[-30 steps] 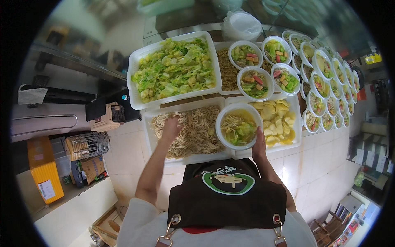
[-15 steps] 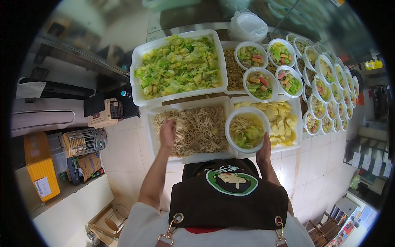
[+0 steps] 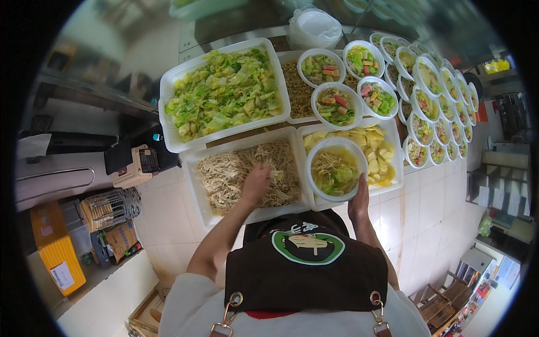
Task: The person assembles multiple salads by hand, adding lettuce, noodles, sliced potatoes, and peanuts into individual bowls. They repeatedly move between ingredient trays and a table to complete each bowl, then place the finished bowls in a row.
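Observation:
My left hand (image 3: 257, 183) is over the white tray (image 3: 196, 191) of shredded, pale brown strands like bean sprouts (image 3: 233, 174). Its fingers are drawn together, with a small pale yellow-green piece of food (image 3: 277, 175) at their tips; motion blur hides its exact kind. With my right hand (image 3: 358, 201) I grip the right side of a round white bowl (image 3: 310, 178), thumb up along the rim. Strands and chopped lettuce (image 3: 339, 181) lie in the bowl, which is held over the front part of a tray of yellow slices (image 3: 379, 157), like potato.
A large white tub (image 3: 168, 126) of chopped lettuce stands behind the strands. Several filled bowls (image 3: 338, 106) sit on a tray of brown bits (image 3: 297, 84). More filled bowls (image 3: 429, 105) are stacked at right. Bagged white containers (image 3: 314, 28) stand at the back.
My left hand has moved right across the strands, toward the bowl, and a pale piece now shows at its fingertips. My right hand keeps hold of the bowl. The whole view has shifted slightly.

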The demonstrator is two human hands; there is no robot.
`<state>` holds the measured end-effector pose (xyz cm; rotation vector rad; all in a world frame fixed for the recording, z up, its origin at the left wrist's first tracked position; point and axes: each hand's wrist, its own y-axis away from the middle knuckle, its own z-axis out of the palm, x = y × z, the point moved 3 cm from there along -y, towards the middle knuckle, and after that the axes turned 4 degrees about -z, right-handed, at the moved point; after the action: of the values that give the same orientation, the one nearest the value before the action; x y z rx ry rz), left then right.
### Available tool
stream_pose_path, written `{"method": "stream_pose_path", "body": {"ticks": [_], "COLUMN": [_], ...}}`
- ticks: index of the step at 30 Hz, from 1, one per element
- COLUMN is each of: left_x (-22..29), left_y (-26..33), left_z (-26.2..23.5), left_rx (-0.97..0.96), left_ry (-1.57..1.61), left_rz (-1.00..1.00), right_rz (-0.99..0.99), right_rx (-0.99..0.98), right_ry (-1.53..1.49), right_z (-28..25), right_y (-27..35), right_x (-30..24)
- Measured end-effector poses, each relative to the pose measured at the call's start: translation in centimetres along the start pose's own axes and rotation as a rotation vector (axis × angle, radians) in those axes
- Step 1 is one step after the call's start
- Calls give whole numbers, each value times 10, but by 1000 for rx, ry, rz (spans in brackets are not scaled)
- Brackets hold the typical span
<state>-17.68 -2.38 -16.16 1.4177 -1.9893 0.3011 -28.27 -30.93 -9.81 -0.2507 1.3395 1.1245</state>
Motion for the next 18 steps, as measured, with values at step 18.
{"method": "stream_pose_path", "body": {"ticks": [18], "left_x": [-35], "left_y": [21], "left_z": [-33], "left_rx": [-30], "left_ry": [440], "left_rz": [-226], "right_rz": [16], "right_rx": [-64], "right_ry": [-55], "right_z": [8], "right_y": [-13], "right_x": [22]}}
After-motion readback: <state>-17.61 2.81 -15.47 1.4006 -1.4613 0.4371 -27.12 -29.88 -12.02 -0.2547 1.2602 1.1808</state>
